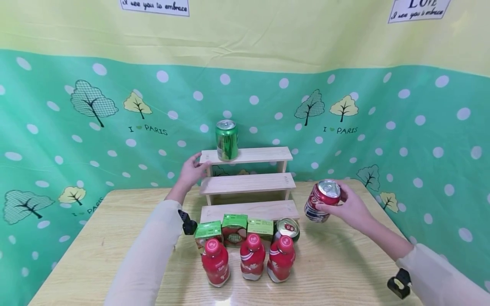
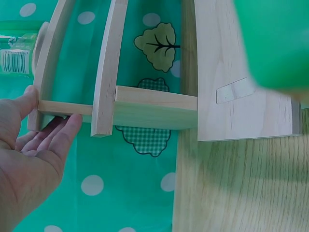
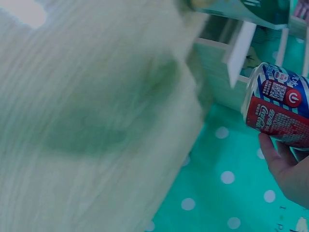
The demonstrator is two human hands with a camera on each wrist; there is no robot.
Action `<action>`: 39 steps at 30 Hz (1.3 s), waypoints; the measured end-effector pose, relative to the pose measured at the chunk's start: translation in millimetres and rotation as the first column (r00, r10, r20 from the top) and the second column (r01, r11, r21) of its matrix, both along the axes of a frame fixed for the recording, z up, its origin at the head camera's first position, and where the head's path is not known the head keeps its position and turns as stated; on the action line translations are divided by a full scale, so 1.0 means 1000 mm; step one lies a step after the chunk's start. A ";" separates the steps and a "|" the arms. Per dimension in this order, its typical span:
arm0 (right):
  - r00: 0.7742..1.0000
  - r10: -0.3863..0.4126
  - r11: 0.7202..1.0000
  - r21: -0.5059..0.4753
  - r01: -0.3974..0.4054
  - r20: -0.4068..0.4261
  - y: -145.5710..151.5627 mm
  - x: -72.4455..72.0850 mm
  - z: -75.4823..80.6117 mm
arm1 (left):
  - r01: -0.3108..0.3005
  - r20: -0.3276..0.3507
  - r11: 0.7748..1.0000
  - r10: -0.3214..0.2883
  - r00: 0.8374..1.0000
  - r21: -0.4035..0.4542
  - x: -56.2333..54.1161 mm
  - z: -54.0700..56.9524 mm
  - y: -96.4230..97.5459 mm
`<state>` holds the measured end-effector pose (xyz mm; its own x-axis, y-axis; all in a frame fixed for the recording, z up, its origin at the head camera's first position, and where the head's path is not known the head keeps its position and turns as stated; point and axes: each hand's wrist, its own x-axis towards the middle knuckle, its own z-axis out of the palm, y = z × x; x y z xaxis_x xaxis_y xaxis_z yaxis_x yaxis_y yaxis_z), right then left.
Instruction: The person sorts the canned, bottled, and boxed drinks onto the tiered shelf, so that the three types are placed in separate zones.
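My right hand (image 1: 353, 209) grips a red and blue Coca-Cola can (image 1: 323, 200) in the air, right of a three-step wooden shelf (image 1: 248, 183). In the right wrist view the same can (image 3: 277, 104) leans sideways, with fingers curled around it. At the upper left end of the shelf, my left hand (image 1: 192, 172) holds the top board. The left wrist view shows that thumb on the board's edge and the fingers (image 2: 67, 135) beneath it by the side post. A green can (image 1: 227, 140) stands upright on the top step, near the left hand.
Before the shelf's lowest step stand green drink boxes (image 1: 235, 229) and a dark can (image 1: 287, 229). Three red bottles (image 1: 252, 257) stand closer on the wooden table (image 1: 126, 229). A green patterned cloth (image 1: 245, 100) hangs behind the table.
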<state>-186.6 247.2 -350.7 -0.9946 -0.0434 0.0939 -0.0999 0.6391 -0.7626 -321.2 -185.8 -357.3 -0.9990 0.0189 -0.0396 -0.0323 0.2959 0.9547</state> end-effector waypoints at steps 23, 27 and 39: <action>0.999 -0.006 0.997 -0.074 0.002 -0.051 -0.036 -0.027 0.057 | -0.003 -0.002 1.000 0.003 1.000 0.002 -0.002 -0.002 -0.001; 0.999 0.002 0.996 -0.089 -0.007 -0.048 -0.044 -0.030 0.060 | -0.009 -0.001 1.000 0.009 1.000 -0.004 -0.001 -0.001 -0.001; 0.999 -0.004 0.994 -0.107 0.000 -0.035 -0.067 -0.042 0.071 | -0.007 0.000 1.000 0.007 1.000 -0.013 -0.001 0.000 0.000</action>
<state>-229.1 180.7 -279.9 -0.9908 -0.0292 0.1323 -0.1261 0.5546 -0.8225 -322.1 -186.0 -357.2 -0.9991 0.0117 -0.0399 -0.0343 0.3084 0.9506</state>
